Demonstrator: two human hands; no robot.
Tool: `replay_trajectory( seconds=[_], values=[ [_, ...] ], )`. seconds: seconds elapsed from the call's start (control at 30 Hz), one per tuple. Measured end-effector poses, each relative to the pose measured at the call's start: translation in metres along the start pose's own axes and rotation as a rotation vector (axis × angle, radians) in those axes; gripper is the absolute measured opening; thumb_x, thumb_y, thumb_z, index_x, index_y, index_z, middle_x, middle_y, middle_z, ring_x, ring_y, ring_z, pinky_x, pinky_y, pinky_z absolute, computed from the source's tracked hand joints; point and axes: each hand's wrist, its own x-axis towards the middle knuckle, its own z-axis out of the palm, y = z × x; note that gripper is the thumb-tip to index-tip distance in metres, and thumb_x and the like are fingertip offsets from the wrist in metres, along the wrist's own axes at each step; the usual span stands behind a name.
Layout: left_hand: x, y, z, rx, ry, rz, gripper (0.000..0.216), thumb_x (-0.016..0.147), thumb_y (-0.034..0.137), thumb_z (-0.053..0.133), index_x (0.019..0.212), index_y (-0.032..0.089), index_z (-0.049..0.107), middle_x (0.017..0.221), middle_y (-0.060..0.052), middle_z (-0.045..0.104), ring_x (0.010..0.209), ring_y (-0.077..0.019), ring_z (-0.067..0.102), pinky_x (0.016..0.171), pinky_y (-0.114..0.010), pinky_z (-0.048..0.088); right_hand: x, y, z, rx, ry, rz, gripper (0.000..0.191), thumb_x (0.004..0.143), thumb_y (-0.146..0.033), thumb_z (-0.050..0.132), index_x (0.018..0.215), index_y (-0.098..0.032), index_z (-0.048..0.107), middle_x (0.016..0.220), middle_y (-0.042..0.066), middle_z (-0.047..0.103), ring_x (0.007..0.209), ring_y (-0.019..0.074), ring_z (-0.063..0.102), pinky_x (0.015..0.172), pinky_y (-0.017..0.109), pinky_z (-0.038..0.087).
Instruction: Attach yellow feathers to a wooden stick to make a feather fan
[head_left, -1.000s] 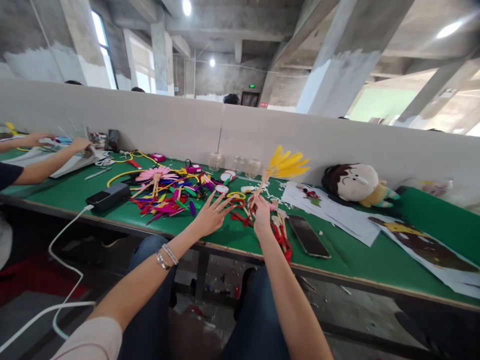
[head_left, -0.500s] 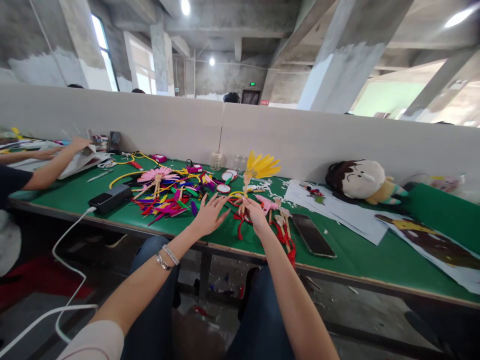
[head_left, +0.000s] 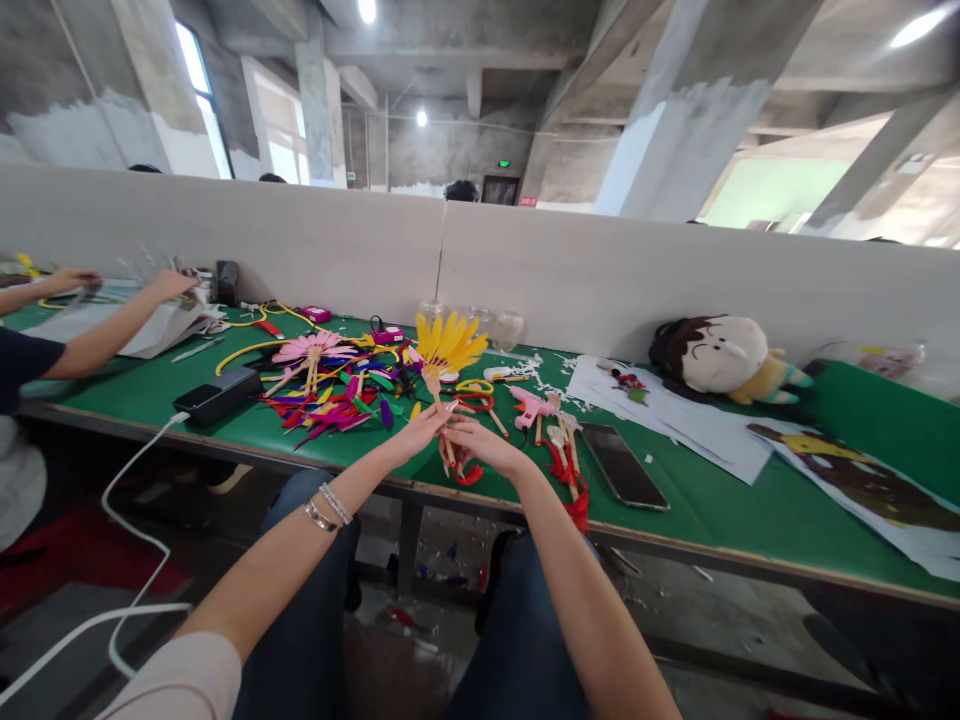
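Upright above the table's front edge is a yellow feather fan [head_left: 451,345] on a pale wooden handle. My left hand [head_left: 421,432] is closed on the handle just under the feathers. From the other side my right hand [head_left: 478,442] pinches the handle, its fingers meeting those of the left. The lower handle shows beneath the hands, with a red ribbon [head_left: 471,474] by it. A pink feather fan [head_left: 313,350] lies on a heap of coloured feathers [head_left: 330,420] to the left. Right of my hands rests a pink glue gun [head_left: 531,405].
A phone [head_left: 622,466], paper sheets [head_left: 675,425] and a plush doll [head_left: 727,358] occupy the right side of the green table [head_left: 720,520]. At left are a black power bank [head_left: 217,396] with a white cable and a co-worker's arm [head_left: 112,320]. A white partition [head_left: 315,235] closes the back.
The yellow fan has moved left and now faces me more. My left hand, earlier spread apart from it, has closed on the handle. The co-worker's hands have shifted too.
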Motion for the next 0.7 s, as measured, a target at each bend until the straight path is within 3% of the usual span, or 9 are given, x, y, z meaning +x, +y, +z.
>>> replay_trajectory(
  seconds=[0.07, 0.13, 0.2, 0.27, 0.3, 0.4, 0.47, 0.57, 0.7],
  values=[
    [-0.001, 0.002, -0.002, -0.013, 0.072, 0.018, 0.033, 0.08, 0.044, 0.046, 0.085, 0.016, 0.062, 0.092, -0.007, 0.066, 0.088, -0.0177, 0.06, 0.079, -0.031, 0.046, 0.001, 0.002, -0.005, -0.135, 0.058, -0.05, 0.035, 0.071, -0.052, 0.054, 0.069, -0.018, 0.062, 0.072, 0.003, 0.063, 0.063, 0.0139, 0.057, 0.058, 0.028, 0.047],
    [-0.001, 0.006, -0.006, -0.002, 0.145, 0.067, 0.041, 0.08, 0.048, 0.044, 0.062, 0.014, 0.059, 0.078, -0.007, 0.067, 0.085, -0.0171, 0.06, 0.081, -0.029, 0.045, 0.002, 0.006, -0.015, -0.341, 0.241, -0.077, 0.029, 0.071, -0.048, 0.056, 0.073, -0.019, 0.063, 0.085, 0.004, 0.063, 0.082, 0.0175, 0.057, 0.075, 0.032, 0.044],
    [-0.001, 0.012, -0.013, -0.01, 0.197, 0.112, 0.049, 0.079, 0.052, 0.041, 0.048, 0.015, 0.051, 0.07, -0.007, 0.066, 0.082, -0.0161, 0.061, 0.083, -0.027, 0.043, 0.002, 0.01, -0.029, -0.65, 0.542, 0.026, 0.024, 0.07, -0.042, 0.059, 0.075, -0.018, 0.062, 0.089, 0.007, 0.062, 0.094, 0.0231, 0.053, 0.085, 0.04, 0.038],
    [-0.001, 0.017, -0.018, -0.048, 0.225, 0.089, 0.052, 0.079, 0.054, 0.04, 0.046, 0.015, 0.049, 0.067, -0.007, 0.065, 0.078, -0.015, 0.062, 0.082, -0.026, 0.043, 0.002, 0.016, -0.044, -0.976, 0.857, 0.166, 0.024, 0.071, -0.035, 0.059, 0.084, -0.015, 0.06, 0.103, 0.013, 0.057, 0.107, 0.0293, 0.045, 0.091, 0.046, 0.03],
    [-0.002, 0.019, -0.02, -0.07, 0.233, 0.059, 0.052, 0.078, 0.055, 0.04, 0.046, 0.015, 0.05, 0.067, -0.007, 0.065, 0.075, -0.0145, 0.062, 0.08, -0.026, 0.044, 0.001, 0.02, -0.052, -1.077, 0.952, 0.229, 0.027, 0.071, -0.033, 0.058, 0.091, -0.014, 0.058, 0.109, 0.015, 0.054, 0.11, 0.0307, 0.042, 0.092, 0.047, 0.028],
    [-0.004, 0.022, -0.021, -0.121, 0.237, -0.023, 0.051, 0.077, 0.056, 0.042, 0.049, 0.014, 0.05, 0.062, -0.006, 0.063, 0.064, -0.0138, 0.062, 0.071, -0.027, 0.047, 0.0, 0.03, -0.071, -1.123, 1.046, 0.42, 0.048, 0.068, -0.029, 0.059, 0.11, -0.01, 0.046, 0.118, 0.02, 0.045, 0.111, 0.0316, 0.042, 0.085, 0.042, 0.036],
    [-0.005, 0.022, -0.019, -0.153, 0.212, -0.055, 0.047, 0.076, 0.054, 0.045, 0.053, 0.014, 0.05, 0.055, -0.004, 0.06, 0.056, -0.0134, 0.06, 0.064, -0.027, 0.048, 0.0, 0.036, -0.078, -1.087, 1.0, 0.469, 0.058, 0.065, -0.027, 0.06, 0.117, -0.008, 0.04, 0.122, 0.022, 0.04, 0.106, 0.0305, 0.046, 0.082, 0.038, 0.039],
    [-0.005, 0.019, -0.018, -0.155, 0.156, -0.139, 0.038, 0.078, 0.047, 0.047, 0.059, 0.013, 0.05, 0.047, 0.0, 0.055, 0.039, -0.0098, 0.052, 0.055, -0.027, 0.048, 0.001, 0.045, -0.083, -1.021, 1.013, 0.426, 0.063, 0.068, -0.027, 0.056, 0.123, -0.008, 0.032, 0.127, 0.022, 0.032, 0.102, 0.029, 0.05, 0.082, 0.036, 0.04],
    [-0.006, 0.019, -0.021, -0.163, 0.159, -0.181, 0.031, 0.081, 0.034, 0.043, 0.06, 0.013, 0.05, 0.04, 0.004, 0.051, 0.024, -0.002, 0.029, 0.053, -0.026, 0.049, 0.003, 0.054, -0.088, -0.868, 1.137, 0.387, 0.078, 0.064, -0.029, 0.058, 0.128, -0.003, 0.022, 0.129, 0.027, 0.026, 0.113, 0.03, 0.043, 0.082, 0.033, 0.041]
  ],
)
